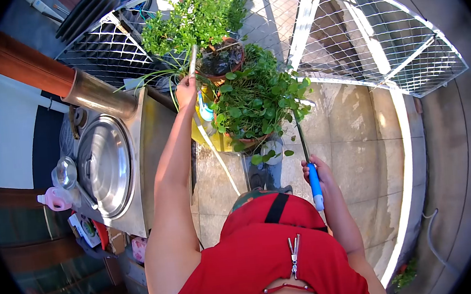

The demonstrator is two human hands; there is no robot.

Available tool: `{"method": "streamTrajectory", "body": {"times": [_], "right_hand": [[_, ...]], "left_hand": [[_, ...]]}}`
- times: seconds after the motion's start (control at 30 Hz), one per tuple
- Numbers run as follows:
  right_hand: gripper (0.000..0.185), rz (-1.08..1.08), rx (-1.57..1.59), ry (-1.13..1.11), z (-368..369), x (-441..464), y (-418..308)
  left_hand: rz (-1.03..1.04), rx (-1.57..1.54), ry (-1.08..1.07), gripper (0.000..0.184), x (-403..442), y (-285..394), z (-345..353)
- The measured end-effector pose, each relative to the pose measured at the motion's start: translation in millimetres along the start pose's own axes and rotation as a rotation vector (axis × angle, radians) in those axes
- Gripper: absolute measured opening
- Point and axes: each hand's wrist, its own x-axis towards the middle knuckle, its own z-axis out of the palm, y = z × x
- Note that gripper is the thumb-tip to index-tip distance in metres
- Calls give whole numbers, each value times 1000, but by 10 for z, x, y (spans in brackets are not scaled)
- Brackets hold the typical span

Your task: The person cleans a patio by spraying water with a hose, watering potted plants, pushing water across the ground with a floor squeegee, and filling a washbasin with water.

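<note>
My left hand point(187, 91) is closed round a pale hose point(213, 147), its upper end pointing toward a leafy bush point(188, 22) in a pot. No water can be made out at the end. My right hand point(317, 172) grips a tool by its blue handle point(315, 187). A long, thin dark shaft runs forward from it to a round-leaved potted plant point(257, 103), where leaves hide the tip. Behind that plant, the bush's brown pot point(233, 59) holds dark, wet-looking soil. A yellow container point(219, 143) shows partly beneath the round-leaved plant.
A white mesh gate point(360, 35) stands beyond the plants. To the left are a metal counter with a big round steel lid point(104, 167), a ladle point(67, 173) and a pink bottle point(56, 199). Tiled floor point(352, 131), wet in patches, lies to the right.
</note>
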Motion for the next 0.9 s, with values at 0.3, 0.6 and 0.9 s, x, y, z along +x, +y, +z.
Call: {"method": "streamTrajectory", "body": {"times": [0.3,0.6,0.9], "right_hand": [[30,18,-7,1,-104,23,-8],[23,118,50,-80,-297,107,-117],[31,78,-17,-60,-194,67,-100]], "left_hand": [[-66,-521,-189,32,47,1026,-583],[-132,-497,-256,20,-46,722,-420],[-430,52,2,68,-27,606,-382]]}}
